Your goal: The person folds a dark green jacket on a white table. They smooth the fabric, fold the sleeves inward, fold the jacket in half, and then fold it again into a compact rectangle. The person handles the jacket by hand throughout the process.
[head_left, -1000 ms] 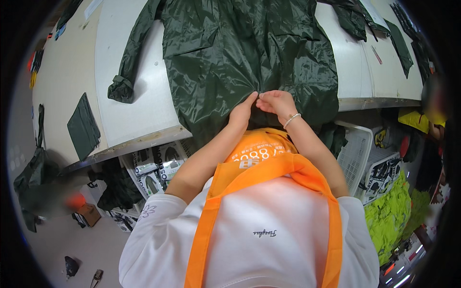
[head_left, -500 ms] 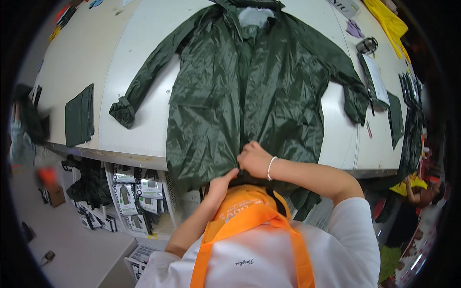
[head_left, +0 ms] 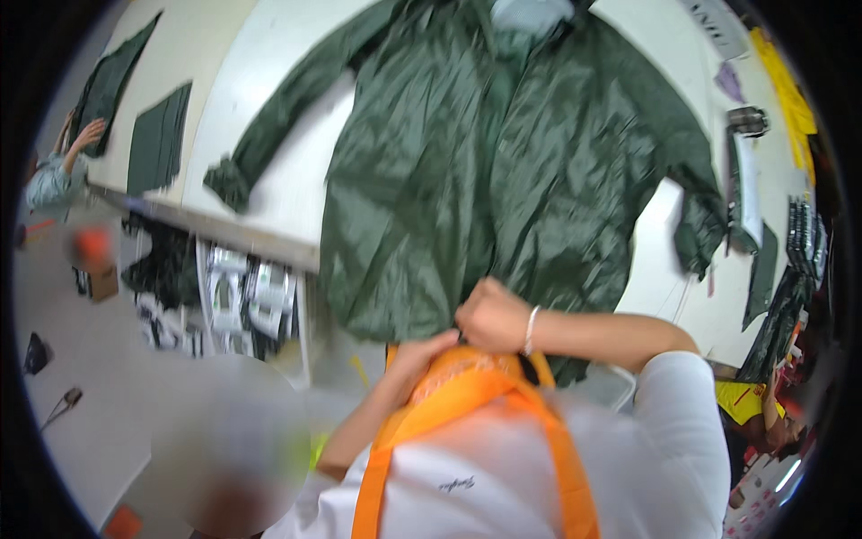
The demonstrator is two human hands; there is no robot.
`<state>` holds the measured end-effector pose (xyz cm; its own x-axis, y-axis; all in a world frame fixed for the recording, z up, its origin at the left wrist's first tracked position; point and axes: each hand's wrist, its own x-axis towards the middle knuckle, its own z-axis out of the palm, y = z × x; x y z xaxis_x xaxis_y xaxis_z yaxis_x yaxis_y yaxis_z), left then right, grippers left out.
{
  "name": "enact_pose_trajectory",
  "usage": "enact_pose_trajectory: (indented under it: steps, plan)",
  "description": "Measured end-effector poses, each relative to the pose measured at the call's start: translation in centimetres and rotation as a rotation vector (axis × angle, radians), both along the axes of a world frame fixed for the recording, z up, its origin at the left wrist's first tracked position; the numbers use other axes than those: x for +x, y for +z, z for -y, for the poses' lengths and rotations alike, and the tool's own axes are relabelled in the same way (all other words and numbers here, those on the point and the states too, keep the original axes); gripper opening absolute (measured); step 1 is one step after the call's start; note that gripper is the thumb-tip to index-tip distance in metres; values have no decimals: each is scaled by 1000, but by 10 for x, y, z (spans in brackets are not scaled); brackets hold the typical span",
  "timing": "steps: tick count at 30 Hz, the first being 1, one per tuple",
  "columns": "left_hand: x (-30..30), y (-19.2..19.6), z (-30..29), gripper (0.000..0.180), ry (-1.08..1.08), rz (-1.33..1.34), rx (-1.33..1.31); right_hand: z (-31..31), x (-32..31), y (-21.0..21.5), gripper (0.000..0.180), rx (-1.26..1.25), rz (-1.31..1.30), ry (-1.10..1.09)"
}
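A dark green raincoat [head_left: 566, 180] lies spread on the white table, its sleeves out to both sides and its lower edge hanging over the front edge. At the bottom of its front opening my two hands meet. My right hand [head_left: 494, 316], with a beaded bracelet at the wrist, is closed on the coat's front edge. Just left of it and lower, my left hand [head_left: 424, 356] pinches the hem, thumb toward the right hand. Whatever small part lies between the fingers is hidden.
Folded dark green pieces [head_left: 159, 139] lie at the table's left. Another person's hand [head_left: 87, 135] rests on a green garment [head_left: 117, 81] there. At right are a dark cup [head_left: 747, 120], a purple cloth [head_left: 728, 83] and yellow garments [head_left: 786, 99]. Packaged goods [head_left: 269, 301] fill a shelf below.
The view has shifted, so the coat sits farther right and higher. Both hands stay at the hem. At left, another person's hands now show on a green garment, and a blurred shape appears low left.
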<state>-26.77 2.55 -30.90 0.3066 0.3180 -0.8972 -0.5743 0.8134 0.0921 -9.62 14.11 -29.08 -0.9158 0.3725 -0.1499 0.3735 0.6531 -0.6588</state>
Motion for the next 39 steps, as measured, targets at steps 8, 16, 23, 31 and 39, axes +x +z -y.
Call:
enact_pose_trajectory:
  steps: [8, 16, 23, 31, 39]
  plan:
    - [-2, -3, 3, 24, -12, -182, -50, 26, 5, -14, 14, -72, -121, -182]
    - [-8, 21, 2, 27, -49, -197, -70, 50, -1, -3, 28, -124, -183, -377]
    - [-13, 25, -1, 32, -166, -192, -126, 36, 3, -6, 13, -230, -141, -323]
    - [-31, -53, 66, 33, -285, -277, -123, -104, 5, -10, 6, 336, 129, -435]
    - [-19, -58, 83, 32, -356, -464, -291, -338, 41, -33, 5, 844, 274, -712]
